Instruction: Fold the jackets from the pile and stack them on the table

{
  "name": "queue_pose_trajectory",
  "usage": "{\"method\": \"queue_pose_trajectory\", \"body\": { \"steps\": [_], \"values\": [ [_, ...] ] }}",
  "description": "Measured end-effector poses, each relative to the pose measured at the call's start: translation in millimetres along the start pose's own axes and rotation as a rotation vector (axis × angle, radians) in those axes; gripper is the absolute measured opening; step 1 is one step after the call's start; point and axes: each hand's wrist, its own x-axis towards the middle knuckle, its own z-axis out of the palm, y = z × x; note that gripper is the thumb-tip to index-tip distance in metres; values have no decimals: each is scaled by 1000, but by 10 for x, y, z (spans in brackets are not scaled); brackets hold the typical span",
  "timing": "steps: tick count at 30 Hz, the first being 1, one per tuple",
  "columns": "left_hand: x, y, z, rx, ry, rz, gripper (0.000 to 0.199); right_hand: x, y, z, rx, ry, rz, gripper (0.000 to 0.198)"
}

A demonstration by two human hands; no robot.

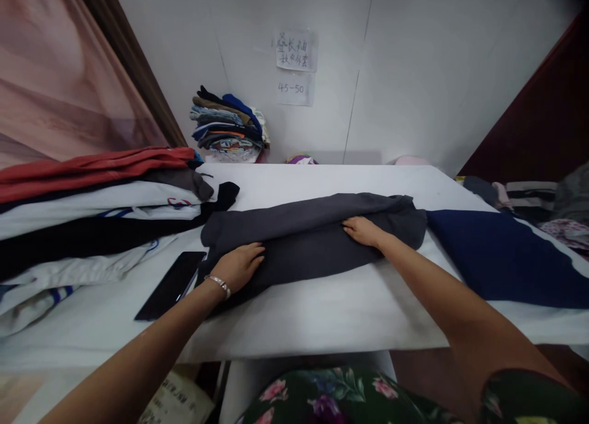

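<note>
A dark grey garment [304, 240], folded into a long strip, lies across the white table in front of me. Its kind cannot be made out. My left hand [238, 267], with a silver bracelet at the wrist, rests on its left part, fingers stretched out and thumb apart. Further right, my right hand [363, 232] lies on the cloth along the edge of the upper fold, its fingers extended and slightly spread. A black phone or tablet [172, 286] lies flat beside my left forearm.
Red, white and black clothes [92, 194] are heaped on the left. A folded navy garment [506, 255] lies at the right. Behind the table rises a stack of folded clothes [227, 126]. Paper signs [296, 51] hang on the wall. The white table [331, 313] has its front edge near my body.
</note>
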Motion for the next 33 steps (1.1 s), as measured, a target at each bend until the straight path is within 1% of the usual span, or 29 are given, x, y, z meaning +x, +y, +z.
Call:
{"method": "queue_pose_trajectory", "body": {
  "steps": [4,6,8,11,12,14,18,20,23,25,28,31,33],
  "values": [
    [147,113,-90,113,175,46,32,165,33,36,-27,-5,67,25],
    [274,102,-118,167,196,85,33,211,68,39,-13,-12,87,22],
    [425,37,-95,190,129,82,40,246,88,26,11,-24,109,18],
    [609,-101,2,146,-26,-16,38,256,68,-37,51,-31,133,14],
    [645,-140,34,123,-56,-47,37,241,49,-70,76,-33,133,13],
    [676,-192,81,88,-67,-71,36,185,-3,-147,164,-41,105,10],
    [656,-205,116,67,-34,-51,36,33,-131,-290,378,-86,-22,11],
    [649,-201,126,61,-34,-49,37,-25,-201,-337,426,-114,-44,11],
    [648,-211,139,39,-34,-52,38,-90,-319,-388,418,-132,-70,11],
    [635,-217,132,21,-28,-35,39,-144,-403,-414,380,-89,-138,14],
    [586,-176,80,-1,42,37,45,-269,-507,-439,341,61,-290,20],
    [548,-14,-1,-35,109,181,53,-421,-550,-431,325,189,-413,26],
    [557,163,-50,-77,94,311,55,-510,-544,-408,318,257,-457,28]
  ]
}}
